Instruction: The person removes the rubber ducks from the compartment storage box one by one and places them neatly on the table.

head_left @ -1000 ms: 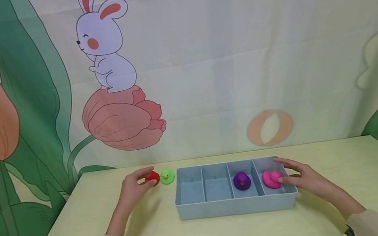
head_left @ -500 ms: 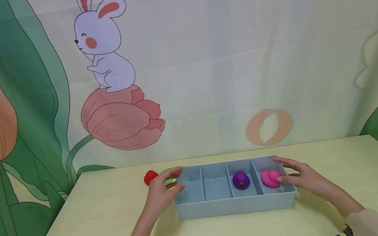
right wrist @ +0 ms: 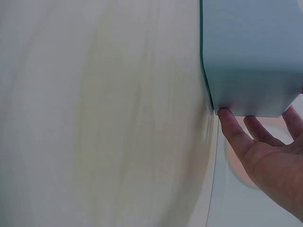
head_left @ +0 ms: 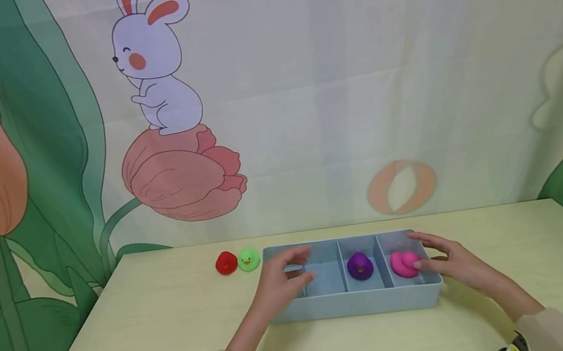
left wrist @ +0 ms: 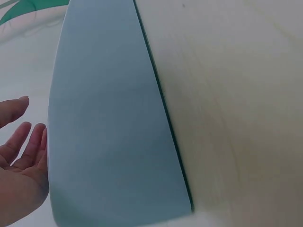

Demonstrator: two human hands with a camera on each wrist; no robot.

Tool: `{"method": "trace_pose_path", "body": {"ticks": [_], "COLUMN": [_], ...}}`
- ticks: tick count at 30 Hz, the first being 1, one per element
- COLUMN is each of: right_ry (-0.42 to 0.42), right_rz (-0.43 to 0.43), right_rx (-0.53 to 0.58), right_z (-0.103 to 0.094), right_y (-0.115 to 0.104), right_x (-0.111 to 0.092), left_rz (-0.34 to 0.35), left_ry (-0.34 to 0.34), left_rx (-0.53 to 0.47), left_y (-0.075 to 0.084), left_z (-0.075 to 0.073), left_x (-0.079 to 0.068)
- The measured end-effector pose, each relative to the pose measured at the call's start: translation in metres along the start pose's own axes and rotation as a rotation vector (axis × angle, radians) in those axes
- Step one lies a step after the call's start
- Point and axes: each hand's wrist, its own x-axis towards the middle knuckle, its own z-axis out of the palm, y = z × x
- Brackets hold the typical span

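Where the left hand (head_left: 277, 278) hangs, compartments (head_left: 326, 270) are obscured.

Table (head_left: 156, 322) — tray (head_left: 354, 303), red toy (head_left: 226, 263), green duck (head_left: 249, 260)

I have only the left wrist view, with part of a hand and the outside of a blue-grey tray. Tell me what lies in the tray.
Observer: The head view shows a purple duck and a pink toy in the tray, each in its own compartment toward the right end.
Operator: Report any toys outside it.
Observer: A red toy and a green duck sit side by side on the table, left of the tray.
Operator: Now locate the right hand.
Observer: It has its fingers against the tray's right end, close to the pink toy.
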Motion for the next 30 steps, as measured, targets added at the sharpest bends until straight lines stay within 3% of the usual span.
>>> {"method": "trace_pose_path", "body": {"ticks": [9, 19, 30], "right_ry": [0.001, 0.003, 0.008], "right_rz": [0.0, -0.004, 0.015], "right_rx": [0.0, 0.004, -0.01], "right_z": [0.0, 0.0, 0.0], "right_y": [0.003, 0.002, 0.002], "right_x": [0.002, 0.001, 0.002], "left_rz": [-0.01, -0.04, -0.042], "left_ry": [-0.065, -0.094, -0.137], "left_rx": [-0.03, 0.009, 0.093], "left_y": [0.013, -0.003, -0.002], "left_z": [0.028, 0.045, 0.059], "left_x": [0.012, 0.029, 0.042]}}
